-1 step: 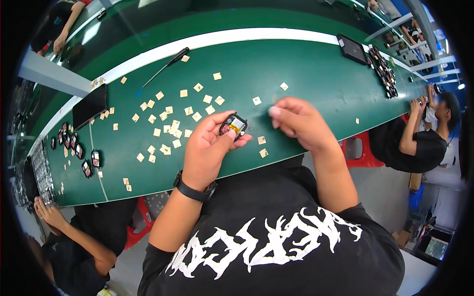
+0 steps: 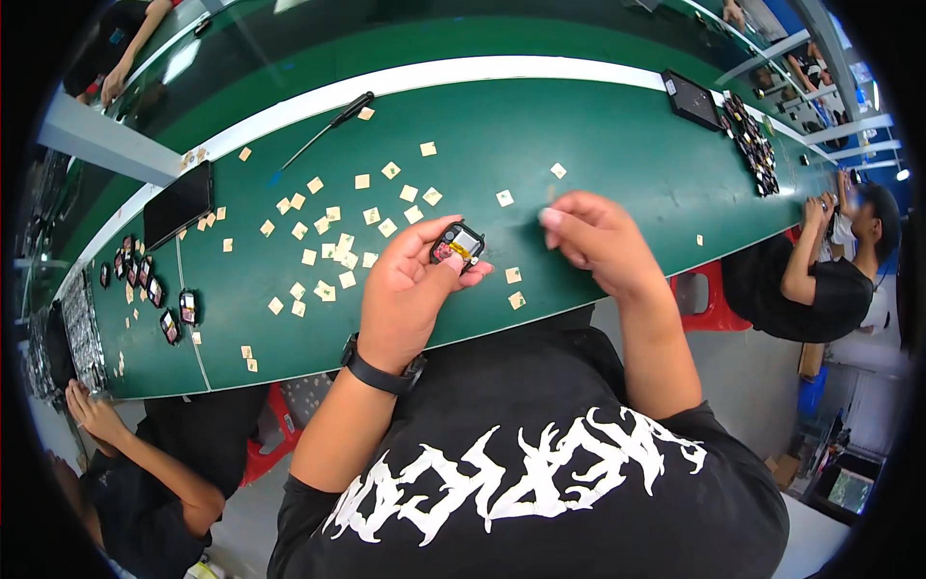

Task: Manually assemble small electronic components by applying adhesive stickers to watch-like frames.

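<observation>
My left hand [image 2: 410,275] grips an opened black watch case [image 2: 459,243], its thumb resting across the lower part. Inside the case show a silvery block, yellow tape and reddish parts. To the right, a short way from the case and over the green table [image 2: 617,145], is my right hand [image 2: 603,236], with thumb and forefinger pinched together. A faint, pale sliver seems to stick up from the pinch, too small and blurred to name. Small cream square stickers [image 2: 372,216] lie scattered left of the case, and a few lie close by on the right.
A black screwdriver [image 2: 349,109] lies at the back. On the left are several opened watch cases [image 2: 188,307] and a dark flat panel [image 2: 179,206]. A black tray [image 2: 693,99] and a heap of small parts [image 2: 750,145] are far right. Co-workers sit on both sides.
My right hand has moved slightly to the right, away from the watch case. My left hand keeps the case in nearly the same place.
</observation>
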`<action>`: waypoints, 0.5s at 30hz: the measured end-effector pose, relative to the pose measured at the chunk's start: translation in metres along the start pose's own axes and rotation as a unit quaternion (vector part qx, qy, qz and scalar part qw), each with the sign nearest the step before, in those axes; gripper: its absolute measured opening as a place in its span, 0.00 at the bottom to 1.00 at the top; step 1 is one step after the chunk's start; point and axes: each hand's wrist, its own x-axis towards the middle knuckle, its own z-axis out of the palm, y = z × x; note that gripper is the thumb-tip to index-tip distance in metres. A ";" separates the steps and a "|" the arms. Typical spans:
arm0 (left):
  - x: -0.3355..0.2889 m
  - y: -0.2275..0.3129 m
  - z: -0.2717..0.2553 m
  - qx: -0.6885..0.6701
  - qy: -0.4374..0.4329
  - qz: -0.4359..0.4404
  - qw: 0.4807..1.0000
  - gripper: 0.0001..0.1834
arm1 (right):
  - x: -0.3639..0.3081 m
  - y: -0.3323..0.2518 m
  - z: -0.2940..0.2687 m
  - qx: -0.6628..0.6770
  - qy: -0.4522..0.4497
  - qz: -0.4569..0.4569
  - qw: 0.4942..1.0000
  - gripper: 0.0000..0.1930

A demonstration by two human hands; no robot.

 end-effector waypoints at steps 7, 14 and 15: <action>-0.001 0.002 0.009 0.096 0.084 0.026 0.991 0.16 | -0.025 0.007 -0.045 -0.139 0.180 -0.021 0.973 0.09; 0.008 -0.005 0.022 0.154 0.114 0.028 0.981 0.10 | -0.026 0.021 -0.065 -0.159 0.167 -0.061 0.971 0.09; 0.005 -0.004 0.023 0.163 0.129 0.037 0.978 0.10 | -0.020 0.029 -0.074 -0.166 0.145 -0.086 0.972 0.09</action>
